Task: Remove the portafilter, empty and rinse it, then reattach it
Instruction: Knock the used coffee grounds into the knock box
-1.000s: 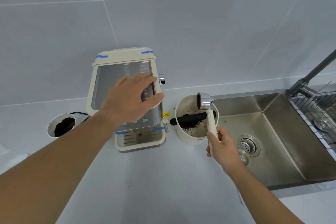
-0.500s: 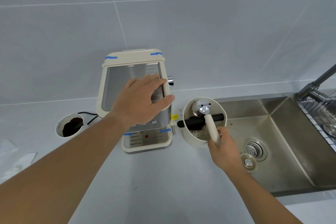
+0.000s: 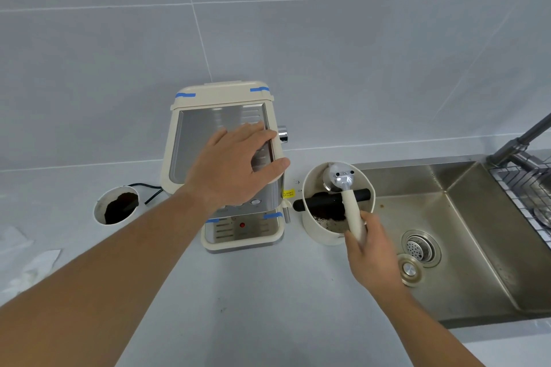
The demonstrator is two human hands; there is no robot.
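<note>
Gripping the cream handle, the right hand point(image 3: 368, 250) has the portafilter point(image 3: 343, 188) turned basket-down inside the knock box point(image 3: 322, 232), right of centre, its metal head just above the black knock bar point(image 3: 316, 203). Dark grounds lie in the box below. Over at centre, the left hand point(image 3: 238, 164) rests flat and open on top of the espresso machine point(image 3: 220, 128). At right sits the steel sink point(image 3: 465, 247); at left, a small cup of grounds point(image 3: 116, 208) stands on the tabletop point(image 3: 253, 307).
</note>
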